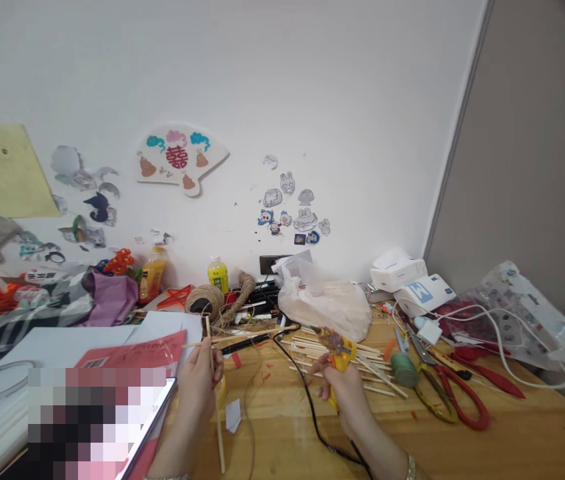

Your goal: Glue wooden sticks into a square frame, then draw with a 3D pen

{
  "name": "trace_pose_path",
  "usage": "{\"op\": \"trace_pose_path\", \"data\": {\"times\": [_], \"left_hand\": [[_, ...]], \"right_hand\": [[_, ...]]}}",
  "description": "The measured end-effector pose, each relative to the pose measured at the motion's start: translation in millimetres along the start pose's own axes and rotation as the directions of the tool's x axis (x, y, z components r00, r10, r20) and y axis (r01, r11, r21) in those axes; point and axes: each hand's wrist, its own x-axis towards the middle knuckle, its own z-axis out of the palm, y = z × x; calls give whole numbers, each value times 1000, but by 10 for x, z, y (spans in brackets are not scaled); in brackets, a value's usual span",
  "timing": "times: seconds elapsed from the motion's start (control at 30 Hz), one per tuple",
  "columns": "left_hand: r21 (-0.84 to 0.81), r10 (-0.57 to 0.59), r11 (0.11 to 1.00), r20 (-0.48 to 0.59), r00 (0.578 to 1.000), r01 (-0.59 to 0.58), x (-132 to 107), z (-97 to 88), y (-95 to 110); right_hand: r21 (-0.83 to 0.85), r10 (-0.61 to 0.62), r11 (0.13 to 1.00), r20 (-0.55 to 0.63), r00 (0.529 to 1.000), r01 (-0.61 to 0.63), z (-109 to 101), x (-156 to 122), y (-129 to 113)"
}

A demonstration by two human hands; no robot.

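Note:
My left hand is closed around thin wooden sticks. One stick points down toward the table's front, and another crosses it near my fingertips, reaching right. In my right hand is a yellow hot glue gun, its nozzle pointing up and left, apart from the held sticks. An orange light glows on its body. A black cord runs along the table by my right wrist. Behind the glue gun lies a loose pile of wooden sticks. A small folded white paper sits between my hands.
Scissors with red handles and a green twine spool lie right. A twine ball, a yellow bottle and a white plastic bag line the wall. A phone and red packet lie left.

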Motion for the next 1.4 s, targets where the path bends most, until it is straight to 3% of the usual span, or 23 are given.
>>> {"op": "trace_pose_path", "data": {"times": [0.43, 0.7, 0.9, 1.1, 1.27, 1.4], "left_hand": [[50, -44, 998, 49, 998, 41, -105, 84, 5], [84, -125, 990, 131, 984, 114, -290, 234, -47], [107, -213, 976, 237, 948, 192, -414, 360, -169], [157, -305, 952, 368, 878, 264, -559, 413, -216], [155, -319, 948, 422, 849, 279, -621, 435, -211], [135, -309, 951, 440, 843, 278, -645, 447, -202]], "right_hand": [[-23, -25, 999, -4, 1000, 25, 25, -75, -70], [-155, -82, 985, -39, 996, 75, 38, -93, -149], [-366, -183, 919, -75, 980, 144, 53, -157, -201], [-512, -233, 846, -99, 967, 152, 48, -179, -210], [-537, -306, 806, -19, 952, 248, 43, -183, -221], [-584, -299, 772, 15, 954, 251, 20, -161, -178]]}}
